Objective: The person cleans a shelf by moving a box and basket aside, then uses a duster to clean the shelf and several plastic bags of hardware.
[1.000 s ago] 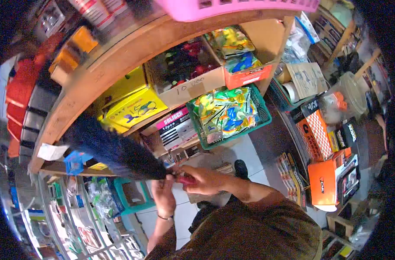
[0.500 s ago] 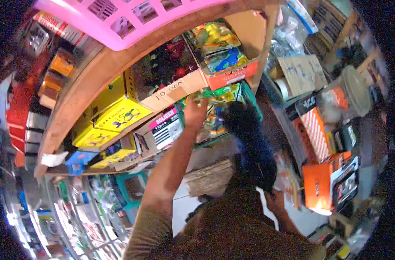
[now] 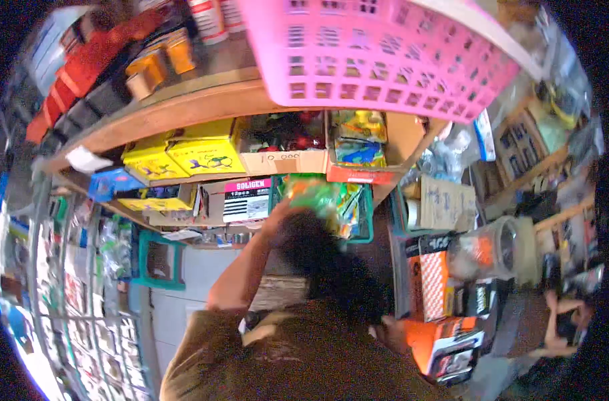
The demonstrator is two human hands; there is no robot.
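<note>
My left arm reaches forward to a green basket [image 3: 366,220] of plastic packets on the lower shelf. My left hand [image 3: 285,212] is at a green packet [image 3: 321,192], its fingers closed at the packet's edge and smeared by motion. More packets [image 3: 348,210], yellow and green, lie beside it in the basket. Dark hair [image 3: 311,250] hangs across the view and covers part of the hand. Low on the right, my right hand [image 3: 392,334] is beside an orange box [image 3: 421,344], its fingers mostly unclear.
Above the shelf stands a pink basket [image 3: 384,57]. Yellow boxes [image 3: 207,148], a carton marked 10 000 [image 3: 281,162] and a Soligen box [image 3: 247,200] line the shelves. A clear tub [image 3: 486,250] is at right. Another person's arm [image 3: 555,324] shows at lower right.
The view has turned, bringing more of the pink basket into sight. The green packet at my left hand now shows larger and blurred. Dark hair covers more of my left hand.
</note>
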